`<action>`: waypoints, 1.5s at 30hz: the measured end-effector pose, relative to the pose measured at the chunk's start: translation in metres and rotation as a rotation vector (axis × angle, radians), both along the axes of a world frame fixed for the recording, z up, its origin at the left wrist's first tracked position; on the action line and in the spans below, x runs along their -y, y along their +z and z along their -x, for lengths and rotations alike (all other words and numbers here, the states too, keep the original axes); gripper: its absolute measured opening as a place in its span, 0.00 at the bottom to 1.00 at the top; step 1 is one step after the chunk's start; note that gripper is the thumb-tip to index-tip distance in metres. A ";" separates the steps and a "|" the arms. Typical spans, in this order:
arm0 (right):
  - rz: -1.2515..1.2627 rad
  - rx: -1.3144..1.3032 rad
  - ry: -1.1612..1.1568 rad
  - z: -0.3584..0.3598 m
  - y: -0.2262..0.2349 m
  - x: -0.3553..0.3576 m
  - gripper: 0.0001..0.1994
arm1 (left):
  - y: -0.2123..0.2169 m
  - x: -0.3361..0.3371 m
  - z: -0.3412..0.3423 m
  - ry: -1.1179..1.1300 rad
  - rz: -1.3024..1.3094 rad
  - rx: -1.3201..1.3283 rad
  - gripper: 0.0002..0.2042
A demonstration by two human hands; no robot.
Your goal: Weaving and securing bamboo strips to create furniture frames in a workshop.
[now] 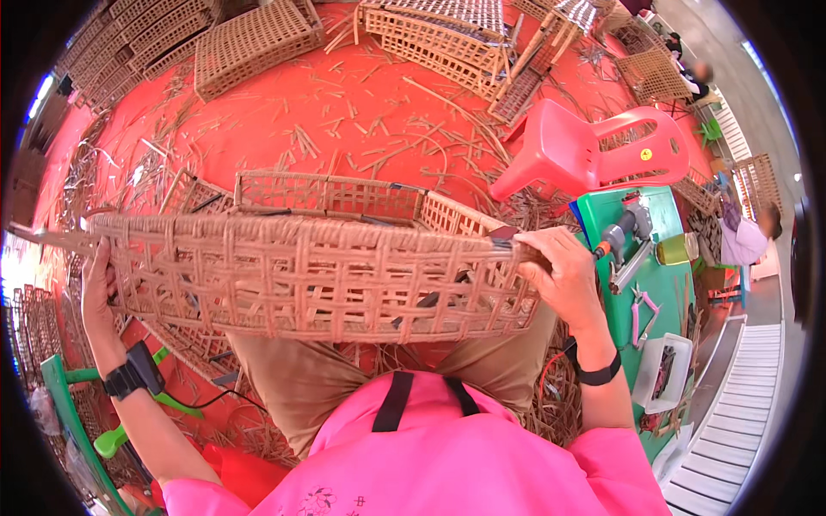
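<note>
While seated person holds it across lap, one woven rattan panel (310, 275) spans between both hands. Left hand (96, 297) fingers curled round panel's left end, clamped on edge. Right hand (559, 271) fingers closed over panel's top right corner, thumb pinching rim. Second woven frame (344, 196) just beyond fingers, behind panel. One red plastic chair (594, 150) past right fingers. One green table (662, 284) right of them, one nail gun (624, 232) on it.

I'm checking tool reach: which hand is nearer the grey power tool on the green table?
Right. The right hand grips the woven panel's end just beside the power tool; the left hand holds the panel's far end.
</note>
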State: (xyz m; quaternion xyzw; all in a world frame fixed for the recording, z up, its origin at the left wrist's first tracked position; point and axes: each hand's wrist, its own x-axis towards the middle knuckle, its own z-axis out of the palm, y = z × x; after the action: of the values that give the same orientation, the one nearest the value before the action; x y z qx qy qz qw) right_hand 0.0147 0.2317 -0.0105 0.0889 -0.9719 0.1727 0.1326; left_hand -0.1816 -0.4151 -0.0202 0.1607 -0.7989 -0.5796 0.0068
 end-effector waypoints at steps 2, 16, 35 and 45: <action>0.230 -0.005 0.032 0.000 -0.005 -0.004 0.19 | 0.001 -0.005 -0.010 0.094 0.008 -0.092 0.22; 0.098 0.011 -0.009 -0.017 -0.015 -0.004 0.20 | -0.031 0.044 0.016 -0.001 0.101 -0.185 0.27; 0.268 0.001 0.013 -0.003 -0.012 -0.012 0.07 | 0.032 -0.138 -0.063 0.130 0.751 -0.932 0.15; 0.146 -0.240 0.161 0.047 -0.017 0.171 0.26 | 0.006 -0.256 -0.077 -0.839 0.702 -0.726 0.23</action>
State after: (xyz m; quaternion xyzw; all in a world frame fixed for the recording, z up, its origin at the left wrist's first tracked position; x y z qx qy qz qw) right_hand -0.0319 0.0602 -0.0273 0.1765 -0.9237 0.2413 0.2395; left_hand -0.1043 -0.1587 -0.0140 -0.3822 -0.8823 -0.2554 0.1014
